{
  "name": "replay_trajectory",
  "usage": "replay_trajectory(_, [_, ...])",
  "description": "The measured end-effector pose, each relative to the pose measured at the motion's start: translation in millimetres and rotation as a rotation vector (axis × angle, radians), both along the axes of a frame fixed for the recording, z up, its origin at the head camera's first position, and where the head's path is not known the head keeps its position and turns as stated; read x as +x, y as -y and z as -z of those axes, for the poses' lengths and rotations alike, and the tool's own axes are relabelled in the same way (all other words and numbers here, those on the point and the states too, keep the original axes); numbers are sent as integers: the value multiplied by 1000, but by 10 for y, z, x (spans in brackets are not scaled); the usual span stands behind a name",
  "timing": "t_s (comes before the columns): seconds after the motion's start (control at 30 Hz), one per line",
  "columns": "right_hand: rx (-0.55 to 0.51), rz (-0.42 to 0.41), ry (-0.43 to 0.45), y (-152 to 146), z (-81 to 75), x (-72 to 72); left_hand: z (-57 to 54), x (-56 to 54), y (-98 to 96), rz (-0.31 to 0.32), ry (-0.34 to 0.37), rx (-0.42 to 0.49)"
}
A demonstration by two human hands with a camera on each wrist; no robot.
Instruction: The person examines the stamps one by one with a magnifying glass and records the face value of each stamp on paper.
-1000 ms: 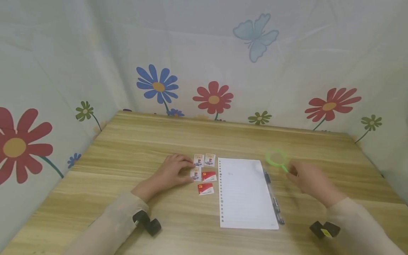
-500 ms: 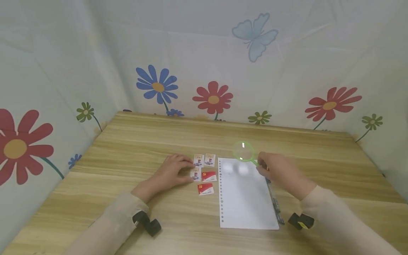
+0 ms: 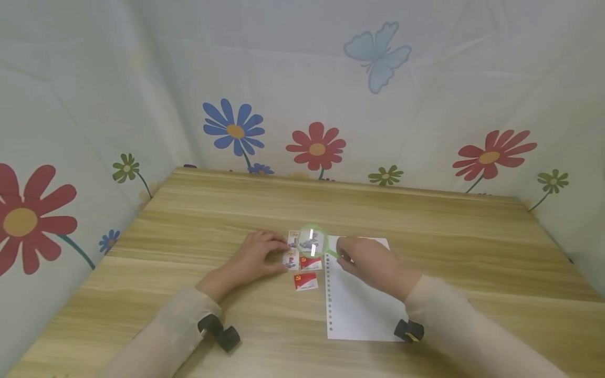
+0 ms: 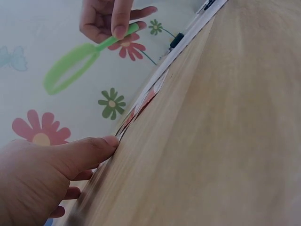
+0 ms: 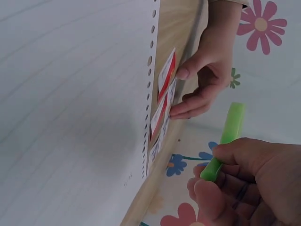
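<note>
My right hand (image 3: 375, 265) pinches the handle of a green magnifying glass (image 5: 233, 122) between thumb and fingers. Held above the table, its round lens covers the upper right stamp in the head view, and the print shows through it. Several small stamps (image 3: 291, 260) lie in a cluster on the table, some pale with figures and two red and white (image 3: 305, 281). On their left rests my left hand (image 3: 252, 257), fingers loosely bent, with thumb and fingertips at the edges of the left stamps. A lined, punched sheet of paper (image 3: 359, 310) lies under the right hand.
The wood-grain table (image 3: 227, 199) ends at a pale curtain (image 3: 302, 68) printed with flowers and a butterfly. Each wrist carries a small black device (image 3: 222, 332). The right forearm covers the sheet's right edge, and the pen beside it is hidden in the head view.
My right hand has carried the magnifying glass leftward, from right of the paper, across it, to over the upper stamps. My left hand and the stamps have stayed in place.
</note>
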State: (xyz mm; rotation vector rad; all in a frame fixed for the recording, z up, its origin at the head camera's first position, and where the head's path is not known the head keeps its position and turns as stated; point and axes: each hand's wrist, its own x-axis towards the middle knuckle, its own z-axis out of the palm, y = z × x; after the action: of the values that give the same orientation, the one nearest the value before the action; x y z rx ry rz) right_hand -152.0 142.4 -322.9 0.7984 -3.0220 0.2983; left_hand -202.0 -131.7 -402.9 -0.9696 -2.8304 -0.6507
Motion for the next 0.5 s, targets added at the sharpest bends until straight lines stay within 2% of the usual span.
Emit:
replay_trajectory(0.3, [6,-76,6,208,124,-10,-7,10,1,-17,-9,-22])
replay_trajectory(0.5, [40,-123,-37,244,190,-1,-8,5,-4,-20,-8,-28])
